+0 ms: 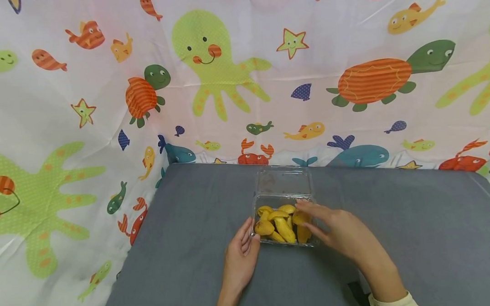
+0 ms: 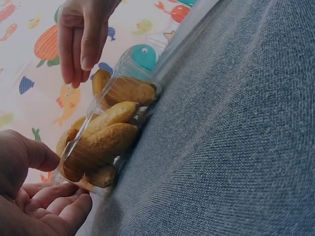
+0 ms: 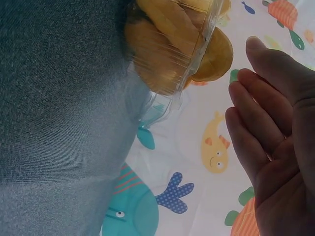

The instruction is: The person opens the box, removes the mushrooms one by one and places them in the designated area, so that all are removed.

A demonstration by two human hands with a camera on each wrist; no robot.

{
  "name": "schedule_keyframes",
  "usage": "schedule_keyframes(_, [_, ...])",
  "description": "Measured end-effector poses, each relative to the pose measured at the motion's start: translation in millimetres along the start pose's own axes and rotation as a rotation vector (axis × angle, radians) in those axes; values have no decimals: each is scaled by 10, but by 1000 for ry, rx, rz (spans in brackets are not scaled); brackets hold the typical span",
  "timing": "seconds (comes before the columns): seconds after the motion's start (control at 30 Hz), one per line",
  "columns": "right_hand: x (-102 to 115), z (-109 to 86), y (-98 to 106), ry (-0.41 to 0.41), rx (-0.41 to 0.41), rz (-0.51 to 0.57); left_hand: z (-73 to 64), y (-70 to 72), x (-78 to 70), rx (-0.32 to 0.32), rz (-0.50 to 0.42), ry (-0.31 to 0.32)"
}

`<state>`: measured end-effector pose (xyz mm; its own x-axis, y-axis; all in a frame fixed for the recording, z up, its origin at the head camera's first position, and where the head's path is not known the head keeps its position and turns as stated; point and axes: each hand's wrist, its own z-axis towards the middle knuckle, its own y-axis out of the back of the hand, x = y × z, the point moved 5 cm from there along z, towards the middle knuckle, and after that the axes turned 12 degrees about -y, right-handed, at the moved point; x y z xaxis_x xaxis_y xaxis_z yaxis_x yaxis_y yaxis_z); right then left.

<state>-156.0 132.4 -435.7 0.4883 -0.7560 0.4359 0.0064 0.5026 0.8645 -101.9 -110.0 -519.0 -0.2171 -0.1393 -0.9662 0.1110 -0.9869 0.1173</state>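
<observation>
A clear plastic clamshell box (image 1: 269, 245) sits on the grey cloth, its hinged lid (image 1: 284, 181) folded back. Several yellow mushrooms (image 1: 285, 229) with rounded caps and thick stems fill it. My left hand (image 1: 240, 258) holds the box's near left corner, thumb at the rim and fingers along the side wall. Over the right side of the box hovers my right hand (image 1: 343, 231), with relaxed fingers and nothing in them. Below its fingertips is a mushroom (image 1: 302, 217) at the right end. In the right wrist view a gap separates those fingers from a cap (image 3: 216, 55) rising above the rim.
Grey cloth (image 1: 183, 247) covers the table around the box. Behind and to the left hangs a white curtain (image 1: 236, 130) printed with sea animals, meeting the table's back and left edges.
</observation>
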Motion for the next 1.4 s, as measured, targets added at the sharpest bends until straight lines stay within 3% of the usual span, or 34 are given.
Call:
schedule_keyframes(0.3, [-18, -1, -53, -22, 64, -22, 14, 8, -17, -6, -15, 4])
schedule_keyframes(0.57, [-60, -49, -119, -19, 49, -39, -4, 4, -1, 10, 2, 17])
schedule_keyframes(1.13, [-150, -80, -112, 24, -80, -65, 4, 3, 11, -3, 10, 40])
schedule_keyframes(1.4, [-152, -107, -76, 92, -175, -66, 4, -3, -4, -9, -1, 6])
